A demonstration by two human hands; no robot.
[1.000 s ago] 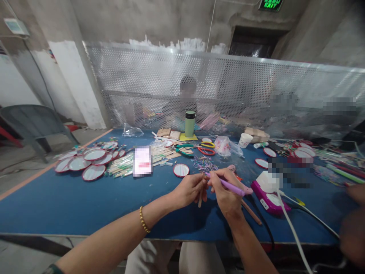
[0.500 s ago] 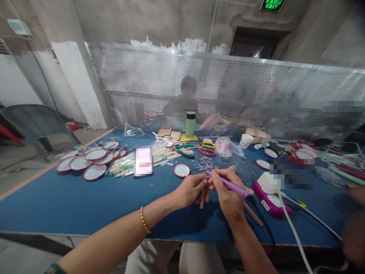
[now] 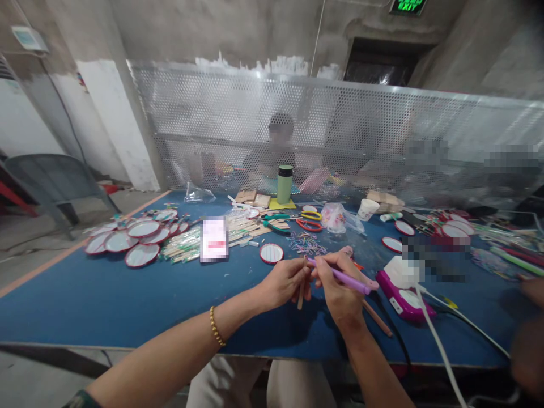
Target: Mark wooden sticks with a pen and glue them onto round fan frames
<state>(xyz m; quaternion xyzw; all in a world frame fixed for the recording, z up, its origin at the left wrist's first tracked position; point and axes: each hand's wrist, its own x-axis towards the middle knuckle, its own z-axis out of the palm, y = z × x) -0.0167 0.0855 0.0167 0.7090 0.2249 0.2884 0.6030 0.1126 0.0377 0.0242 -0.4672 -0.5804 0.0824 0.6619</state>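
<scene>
My left hand [image 3: 280,284] is closed on a small flat wooden stick [image 3: 301,298], which points down toward the table's front edge. In my right hand [image 3: 343,294] is a slim purple pen-shaped tool [image 3: 352,281], gripped like a pen. Its tip meets the upper end of the stick, where my fingertips come close together and partly hide the contact. Just beyond my hands lies a loose heap of tiny coloured pieces [image 3: 306,243]. A round white disc with a red rim [image 3: 271,253] rests left of that heap.
Red-rimmed discs [image 3: 142,256] pile up at the left, beside bundled wooden sticks [image 3: 182,247]. Pliers [image 3: 276,225], a green bottle [image 3: 284,186] and a paper cup [image 3: 368,209] stand or lie farther back. A magenta power strip [image 3: 397,300] with cables is at the right.
Both hands stay in nearly the same place, still holding the stick and the purple tool. The tool's tip has shifted very slightly left against the stick's upper end.
</scene>
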